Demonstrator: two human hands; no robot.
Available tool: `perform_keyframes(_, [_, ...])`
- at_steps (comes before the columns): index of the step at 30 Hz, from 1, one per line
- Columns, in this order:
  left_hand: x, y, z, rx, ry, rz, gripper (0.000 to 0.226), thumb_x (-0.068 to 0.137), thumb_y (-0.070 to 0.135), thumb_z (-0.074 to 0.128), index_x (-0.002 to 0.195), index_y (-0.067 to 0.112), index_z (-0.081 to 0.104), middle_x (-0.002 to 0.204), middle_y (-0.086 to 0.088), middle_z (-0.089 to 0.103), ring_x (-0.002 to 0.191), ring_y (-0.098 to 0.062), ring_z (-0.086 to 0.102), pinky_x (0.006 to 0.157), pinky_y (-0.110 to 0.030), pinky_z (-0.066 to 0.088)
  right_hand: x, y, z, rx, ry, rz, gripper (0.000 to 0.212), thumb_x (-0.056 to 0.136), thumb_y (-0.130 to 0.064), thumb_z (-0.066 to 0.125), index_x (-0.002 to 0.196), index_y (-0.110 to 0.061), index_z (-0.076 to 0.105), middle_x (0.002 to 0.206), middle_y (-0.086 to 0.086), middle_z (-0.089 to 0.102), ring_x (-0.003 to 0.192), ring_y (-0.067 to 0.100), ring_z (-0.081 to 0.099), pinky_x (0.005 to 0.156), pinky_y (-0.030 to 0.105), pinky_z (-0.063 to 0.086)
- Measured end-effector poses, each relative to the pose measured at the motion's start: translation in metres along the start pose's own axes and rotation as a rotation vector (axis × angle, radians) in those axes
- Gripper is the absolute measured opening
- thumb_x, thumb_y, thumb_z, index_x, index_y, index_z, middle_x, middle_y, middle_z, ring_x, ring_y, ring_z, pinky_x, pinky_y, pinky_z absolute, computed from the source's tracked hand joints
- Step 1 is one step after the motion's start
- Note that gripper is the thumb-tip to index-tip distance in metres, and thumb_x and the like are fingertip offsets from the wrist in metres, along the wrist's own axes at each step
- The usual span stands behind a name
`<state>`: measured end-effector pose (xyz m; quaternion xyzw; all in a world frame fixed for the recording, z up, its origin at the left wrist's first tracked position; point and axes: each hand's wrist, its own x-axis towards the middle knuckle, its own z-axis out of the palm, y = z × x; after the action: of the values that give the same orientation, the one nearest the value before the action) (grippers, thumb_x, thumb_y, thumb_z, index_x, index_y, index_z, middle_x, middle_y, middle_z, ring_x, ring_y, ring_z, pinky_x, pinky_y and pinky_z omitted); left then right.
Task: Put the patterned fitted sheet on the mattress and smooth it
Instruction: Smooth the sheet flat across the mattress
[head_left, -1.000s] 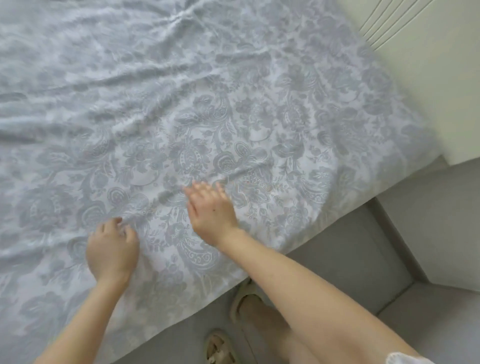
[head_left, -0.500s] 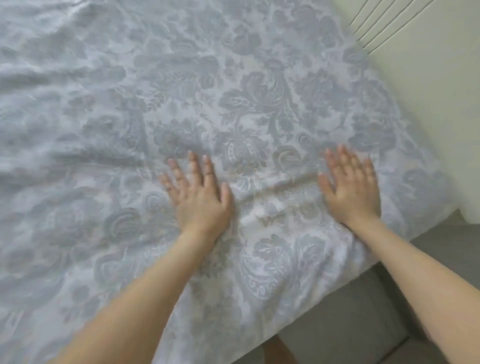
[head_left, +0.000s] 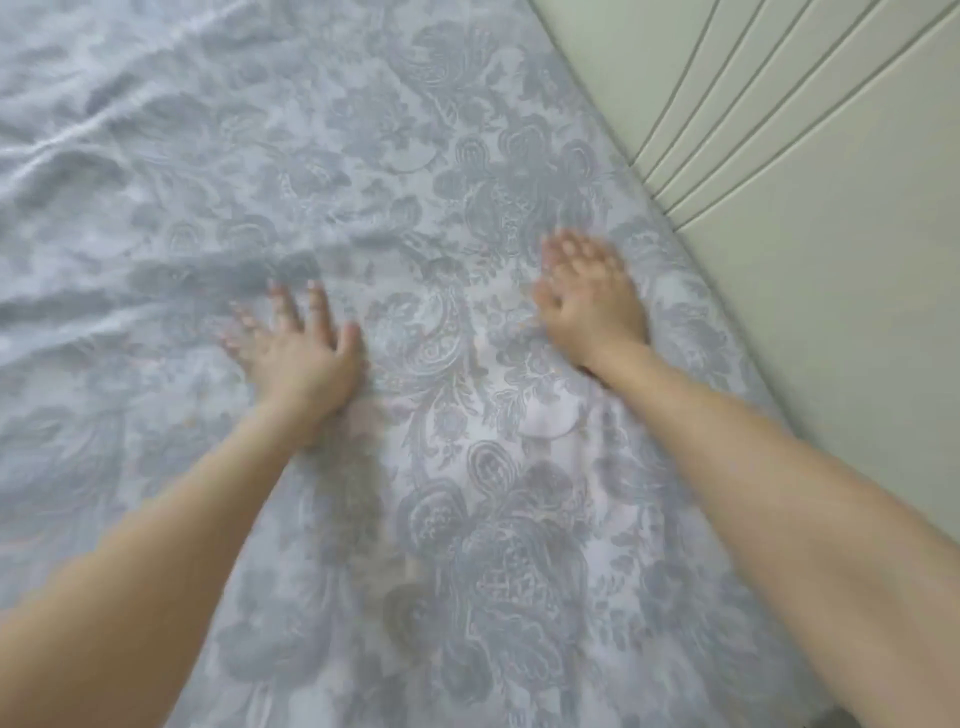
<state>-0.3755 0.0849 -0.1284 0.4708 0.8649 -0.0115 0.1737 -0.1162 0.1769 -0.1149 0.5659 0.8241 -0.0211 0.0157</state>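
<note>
Both hands have moved further onto the bed since half a second ago, and the grey floor seen then at the lower right is now almost out of the picture. The left hand (head_left: 298, 353) lies palm down on the patterned fitted sheet (head_left: 441, 156), with its fingers (head_left: 318, 306) straight and spread apart, pressing on the cloth and gripping nothing. The right hand (head_left: 592, 296) also lies palm down on the sheet, a little further forward and well apart from the left one; its fingers (head_left: 571, 249) are blurred, but they look stretched out and close together, holding nothing. The sheet, pale with a grey-blue flower and paisley pattern, is spread over the top of the bed and fills nearly the whole view. Between the two hands and near the forearms the cloth looks rather flat. To the upper left there are long wrinkles (head_left: 78, 156) running across it. Along the right side the sheet meets a cream panel (head_left: 779, 182) with several parallel grooves; the right hand is near this edge but does not touch the panel.
</note>
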Motion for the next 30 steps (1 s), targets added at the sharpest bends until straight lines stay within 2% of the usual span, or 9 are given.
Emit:
perform_keyframes(4, [-0.099, 0.143, 0.052, -0.052, -0.04, 0.564, 0.057, 0.095, 0.05, 0.012, 0.149, 0.037, 0.002, 0.159, 0.003, -0.009, 0.141, -0.04, -0.02, 0.113, -0.056, -0.013, -0.058, 0.069, -0.005, 0.257, 0.038, 0.391, 0.06, 0.096, -0.035, 0.019, 0.146, -0.005, 0.029, 0.153, 0.013, 0.029, 0.142, 0.023, 0.026, 0.116, 0.03, 0.011])
perform_keyframes(8, [-0.184, 0.141, 0.017, -0.455, -0.309, 1.075, 0.046, 0.093, 0.04, 0.034, 0.13, 0.024, 0.056, 0.138, 0.003, 0.053, 0.139, -0.029, 0.032, 0.116, -0.048, 0.021, -0.139, 0.057, -0.049, 0.403, 0.01, 0.874, 0.05, 0.101, -0.028, 0.03, 0.146, -0.008, 0.031, 0.145, 0.017, 0.041, 0.131, 0.033, 0.041, 0.103, 0.036, 0.034])
perform_keyframes(10, [-0.174, 0.117, 0.002, -0.564, -0.161, 0.916, 0.042, 0.093, 0.037, 0.038, 0.123, 0.021, 0.062, 0.13, 0.004, 0.06, 0.133, -0.018, 0.043, 0.111, -0.041, 0.033, -0.128, 0.045, -0.078, 0.415, 0.073, 0.945, 0.047, 0.1, -0.028, 0.033, 0.145, -0.013, 0.034, 0.134, 0.016, 0.053, 0.12, 0.035, 0.05, 0.092, 0.038, 0.039])
perform_keyframes(13, [-0.16, 0.07, 0.012, -0.161, -0.001, 0.506, 0.062, 0.089, 0.055, 0.02, 0.145, 0.033, 0.031, 0.155, -0.008, 0.024, 0.145, -0.031, 0.011, 0.117, -0.049, 0.003, -0.11, 0.008, -0.08, 0.296, 0.278, 0.517, 0.046, 0.096, -0.03, 0.039, 0.139, -0.017, 0.045, 0.125, 0.01, 0.062, 0.113, 0.031, 0.057, 0.088, 0.04, 0.043])
perform_keyframes(17, [-0.268, 0.018, 0.056, 0.017, -0.273, 1.046, 0.058, 0.088, 0.052, 0.039, 0.144, 0.038, 0.031, 0.155, -0.009, 0.025, 0.142, -0.045, 0.013, 0.105, -0.063, 0.019, -0.245, -0.002, -0.021, 0.079, -0.221, 0.694, 0.06, 0.092, -0.052, 0.036, 0.144, -0.023, 0.036, 0.146, 0.02, 0.039, 0.133, 0.04, 0.036, 0.096, 0.062, 0.036])
perform_keyframes(20, [-0.299, -0.028, 0.049, 0.047, -0.421, 1.458, 0.035, 0.086, 0.04, 0.049, 0.122, 0.041, 0.053, 0.142, 0.012, 0.047, 0.136, -0.03, 0.038, 0.106, -0.06, 0.027, -0.353, -0.002, -0.05, 0.153, -0.593, 1.035, 0.06, 0.096, -0.053, 0.029, 0.145, -0.018, 0.034, 0.134, 0.022, 0.05, 0.12, 0.038, 0.051, 0.089, 0.05, 0.045])
perform_keyframes(22, [-0.285, -0.054, 0.031, -0.2, -0.481, 1.389, 0.022, 0.094, 0.021, 0.045, 0.11, 0.03, 0.058, 0.113, 0.026, 0.064, 0.117, -0.002, 0.055, 0.107, -0.043, 0.039, -0.359, -0.004, -0.073, 0.079, -0.599, 1.057, 0.057, 0.098, -0.048, 0.02, 0.123, -0.014, 0.059, 0.121, 0.014, 0.061, 0.11, 0.031, 0.058, 0.087, 0.037, 0.045])
perform_keyframes(26, [-0.202, -0.092, -0.046, -0.295, -0.244, 0.989, 0.025, 0.082, 0.02, 0.048, 0.092, 0.019, 0.072, 0.095, 0.01, 0.072, 0.094, -0.011, 0.065, 0.083, -0.021, 0.049, -0.259, -0.056, -0.109, 0.085, -0.242, 0.738, 0.044, 0.098, -0.025, 0.038, 0.058, -0.014, 0.05, 0.055, 0.005, 0.054, 0.051, 0.024, 0.05, 0.049, 0.025, 0.031])
perform_keyframes(30, [-0.103, -0.161, -0.105, -0.241, 0.129, 0.47, 0.023, 0.085, 0.008, 0.057, 0.105, 0.009, 0.07, 0.109, -0.006, 0.07, 0.102, -0.028, 0.065, 0.085, -0.036, 0.05, -0.122, -0.158, -0.111, 0.323, -0.089, 0.26, 0.031, 0.096, -0.019, 0.044, 0.072, -0.006, 0.059, 0.065, 0.007, 0.056, 0.061, 0.027, 0.051, 0.052, 0.032, 0.035])
